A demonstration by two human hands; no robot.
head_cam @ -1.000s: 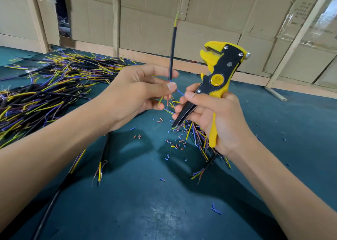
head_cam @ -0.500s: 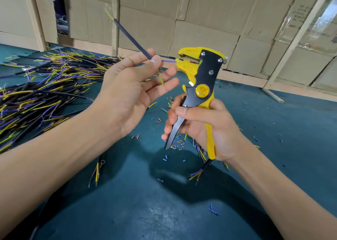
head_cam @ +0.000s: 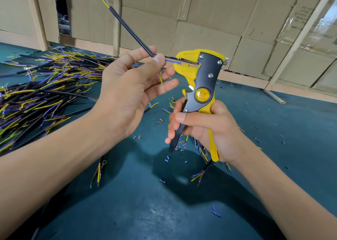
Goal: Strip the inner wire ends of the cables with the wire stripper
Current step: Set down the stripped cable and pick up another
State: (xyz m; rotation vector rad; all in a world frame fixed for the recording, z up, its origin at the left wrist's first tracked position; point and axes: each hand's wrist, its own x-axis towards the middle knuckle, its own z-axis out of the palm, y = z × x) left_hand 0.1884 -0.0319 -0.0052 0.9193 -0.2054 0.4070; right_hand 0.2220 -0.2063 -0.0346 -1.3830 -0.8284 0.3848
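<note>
Above the middle of the teal table (head_cam: 127, 212), the left hand (head_cam: 127, 93) pinches a black cable (head_cam: 131, 29) between thumb and forefinger, right where its sheath ends, while the other fingers spread loosely below. The cable slants up and away toward the far left, its free end showing a yellow and a purplish inner wire. From the pinched end a blue inner wire (head_cam: 173, 61) runs level into the mouth of the wire stripper (head_cam: 202, 86), and two more inner wires (one green-yellow, one brownish) hang down just in front of the left fingers. The right hand (head_cam: 206, 130) grips the stripper upright, thumb laid across the black handle and fingers wrapped around both the black and yellow handles; the tool's yellow head sits at the height of the left fingertips, with the blue wire lying between its two halves. Along the table's left edge lies a big heap of cables (head_cam: 36, 97), black with yellow and purple ends splayed out. Under and around the right hand, small cut bits of insulation (head_cam: 166, 159) in blue and reddish tones dot the surface, alongside a few loose cables (head_cam: 200, 174). Behind the far edge stands a cardboard wall (head_cam: 200, 11).
</note>
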